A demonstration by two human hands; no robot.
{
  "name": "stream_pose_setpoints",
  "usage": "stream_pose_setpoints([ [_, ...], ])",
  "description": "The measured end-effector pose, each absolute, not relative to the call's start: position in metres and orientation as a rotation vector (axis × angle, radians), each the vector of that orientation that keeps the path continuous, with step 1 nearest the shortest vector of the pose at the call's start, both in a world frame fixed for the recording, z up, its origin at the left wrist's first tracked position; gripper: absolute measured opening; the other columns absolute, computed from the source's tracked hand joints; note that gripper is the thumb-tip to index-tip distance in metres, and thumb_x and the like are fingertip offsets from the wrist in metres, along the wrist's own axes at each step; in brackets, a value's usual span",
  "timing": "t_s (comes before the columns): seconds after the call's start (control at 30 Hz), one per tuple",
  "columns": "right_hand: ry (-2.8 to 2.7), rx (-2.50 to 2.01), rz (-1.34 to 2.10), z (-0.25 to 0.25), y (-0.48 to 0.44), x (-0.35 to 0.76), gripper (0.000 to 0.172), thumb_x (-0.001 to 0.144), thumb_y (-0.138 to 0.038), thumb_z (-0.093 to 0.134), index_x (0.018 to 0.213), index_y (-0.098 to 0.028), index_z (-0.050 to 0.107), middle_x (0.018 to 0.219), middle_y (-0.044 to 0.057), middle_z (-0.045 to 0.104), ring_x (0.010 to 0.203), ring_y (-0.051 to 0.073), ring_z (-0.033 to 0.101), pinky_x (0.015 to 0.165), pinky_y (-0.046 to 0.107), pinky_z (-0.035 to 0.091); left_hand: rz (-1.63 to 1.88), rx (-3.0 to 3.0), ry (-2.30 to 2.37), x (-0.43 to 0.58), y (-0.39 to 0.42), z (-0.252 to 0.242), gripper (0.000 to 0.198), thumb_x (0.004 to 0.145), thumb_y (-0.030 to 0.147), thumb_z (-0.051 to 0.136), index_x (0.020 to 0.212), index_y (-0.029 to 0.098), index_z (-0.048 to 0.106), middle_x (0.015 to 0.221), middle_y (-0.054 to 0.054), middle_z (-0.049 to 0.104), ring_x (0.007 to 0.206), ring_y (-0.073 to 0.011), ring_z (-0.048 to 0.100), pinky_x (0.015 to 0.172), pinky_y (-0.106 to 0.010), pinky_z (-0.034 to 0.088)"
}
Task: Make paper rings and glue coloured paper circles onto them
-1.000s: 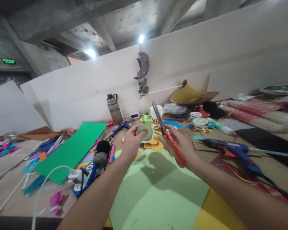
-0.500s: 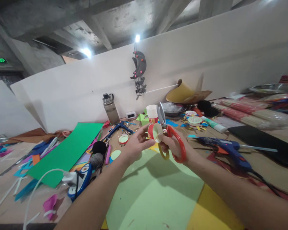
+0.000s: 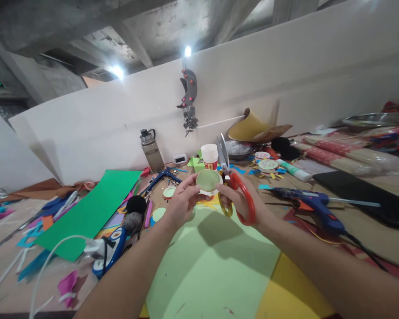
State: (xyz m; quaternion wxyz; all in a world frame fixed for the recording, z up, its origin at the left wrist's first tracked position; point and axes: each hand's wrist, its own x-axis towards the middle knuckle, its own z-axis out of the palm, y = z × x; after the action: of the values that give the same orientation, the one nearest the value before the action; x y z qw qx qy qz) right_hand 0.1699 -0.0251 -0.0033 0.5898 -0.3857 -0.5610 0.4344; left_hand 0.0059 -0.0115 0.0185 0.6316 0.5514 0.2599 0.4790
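Between my two hands is the cut-off bottom of a paper cup (image 3: 208,180), its round face lined with pale green and tilted toward me. My left hand (image 3: 182,201) pinches its left edge with thumb and fingers. On the right edge, my right hand (image 3: 236,198) pinches it too, and the same hand carries scissors (image 3: 250,208) with red and yellow handles, blades pointing up. A stack of white and red paper cups (image 3: 209,156) stands just behind. Below my hands lies a large light green sheet (image 3: 213,270) over a yellow one (image 3: 295,292).
A blue glue gun (image 3: 326,210) lies at right, beside a black slab (image 3: 362,199). Left are a green sheet (image 3: 93,212), yarn balls (image 3: 136,204) and a power strip (image 3: 111,252) with a white cable. A bottle (image 3: 152,153) and another blue glue gun (image 3: 162,179) stand farther back.
The cup bottom has turned from side-on, with its red wall showing, to having its green face toward me. My left hand's grip has shifted slightly; the scissors stay in my right hand.
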Motion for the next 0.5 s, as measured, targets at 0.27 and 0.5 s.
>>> stream_pose_setpoints([
  [0.27, -1.296, -0.867, 0.983, 0.0007, -0.0281, 0.1680, 0.022, 0.078, -0.031, 0.061, 0.088, -0.024, 0.043, 0.049, -0.012, 0.046, 0.038, 0.010, 0.045, 0.038, 0.022, 0.038, 1.138, 1.271, 0.617, 0.0054, -0.0086, 0.0133, 0.043, 0.072, 0.030, 0.069, 0.113, 0.016, 0.064, 0.108, -0.011, 0.069, 0.087, -0.0217, 0.066, 0.073, -0.033, 0.054],
  [0.5, -1.117, -0.849, 1.452, -0.0011, -0.0236, 0.1683, 0.019, 0.071, -0.030, 0.061, 0.065, -0.020, 0.046, 0.047, -0.007, 0.045, 0.040, 0.008, 0.041, 0.038, 0.021, 0.032, 1.051, 1.489, 0.585, -0.0013, -0.0085, 0.0178, 0.073, 0.066, 0.030, 0.081, 0.134, 0.025, 0.054, 0.133, -0.011, 0.058, 0.119, -0.0269, 0.056, 0.091, -0.032, 0.050],
])
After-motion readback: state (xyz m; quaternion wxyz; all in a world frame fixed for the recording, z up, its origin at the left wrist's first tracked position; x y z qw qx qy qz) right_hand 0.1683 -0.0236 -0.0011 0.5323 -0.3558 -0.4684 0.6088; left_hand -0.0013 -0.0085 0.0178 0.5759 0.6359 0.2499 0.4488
